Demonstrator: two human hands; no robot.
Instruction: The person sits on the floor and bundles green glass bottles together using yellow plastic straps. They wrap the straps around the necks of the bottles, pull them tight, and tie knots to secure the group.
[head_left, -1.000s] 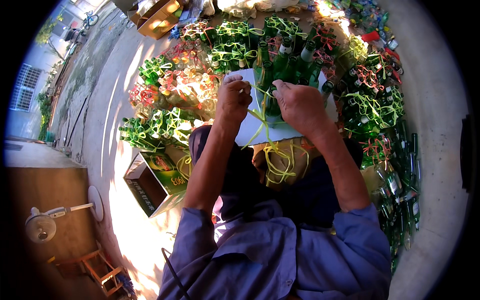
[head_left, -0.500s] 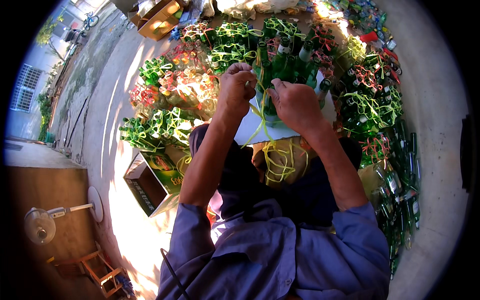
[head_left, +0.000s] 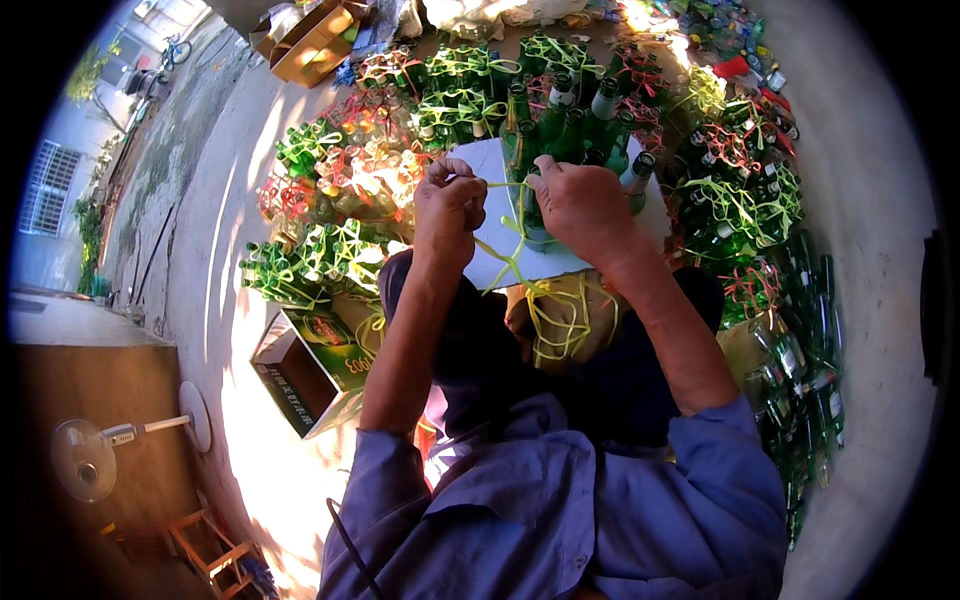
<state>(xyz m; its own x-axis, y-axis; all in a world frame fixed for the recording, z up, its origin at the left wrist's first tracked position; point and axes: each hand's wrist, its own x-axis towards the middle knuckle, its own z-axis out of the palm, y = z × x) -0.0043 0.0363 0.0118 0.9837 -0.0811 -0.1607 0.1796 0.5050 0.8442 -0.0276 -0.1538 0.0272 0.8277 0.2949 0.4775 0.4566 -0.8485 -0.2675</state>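
Note:
Several green glass bottles (head_left: 562, 122) stand upright in a group on a white board (head_left: 487, 262) in front of me. A yellow-green plastic strap (head_left: 507, 184) runs taut between my hands at the near side of the bottles. My left hand (head_left: 449, 205), to the left of the group, is closed on one part of the strap. Against the front bottles, my right hand (head_left: 585, 203) pinches the strap and hides some of the glass behind it. Loose strap ends hang over the board's near edge, and a tangle of strap (head_left: 562, 318) lies above my lap.
Strapped bundles of green bottles (head_left: 465, 90) and clear bottles (head_left: 375, 175) surround the board. Loose bottles (head_left: 800, 390) lie at the right. An open carton (head_left: 312, 370) lies at the left, near a standing fan (head_left: 85, 460); another box (head_left: 312, 42) is at the back.
My left hand has moved left and slightly down, away from the bottles, drawing the strap out straight. My right hand has shifted slightly left.

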